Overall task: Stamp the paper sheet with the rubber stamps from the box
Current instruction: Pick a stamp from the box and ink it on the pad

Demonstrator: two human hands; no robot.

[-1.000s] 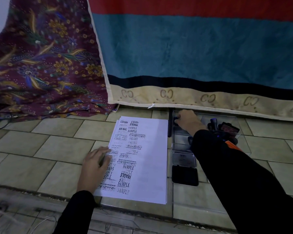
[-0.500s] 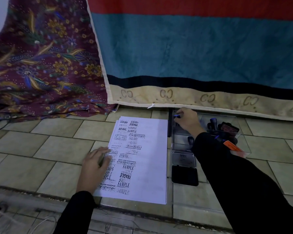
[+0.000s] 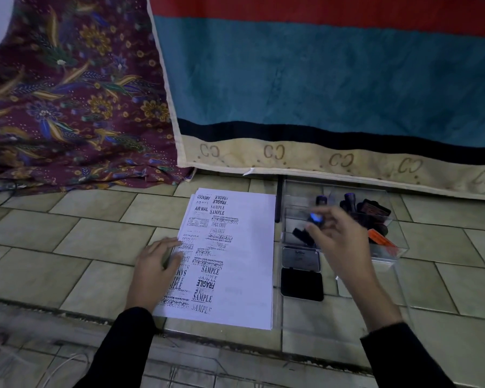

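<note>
A white paper sheet [image 3: 244, 261] lies on the tiled floor, its left half covered with black stamp marks. My left hand [image 3: 154, 264] rests flat on its left edge. To the right stands a clear plastic box [image 3: 391, 256] holding several rubber stamps [image 3: 371, 210]. My right hand [image 3: 339, 239] hovers over the box's near part, fingers shut on a small black stamp with a blue handle [image 3: 314, 221]; it is blurred. An open ink pad [image 3: 301, 282] lies in front of the box, beside the paper.
A patterned maroon cloth [image 3: 67, 107] and a striped red, teal and beige blanket [image 3: 319, 93] hang down to the floor just behind the paper and box. White cables [image 3: 53, 371] lie at the near left. A raised floor edge runs across below the paper.
My right hand has pulled back from the box's far left corner toward me, lifting a blue-handled stamp. My left hand has stayed on the paper.
</note>
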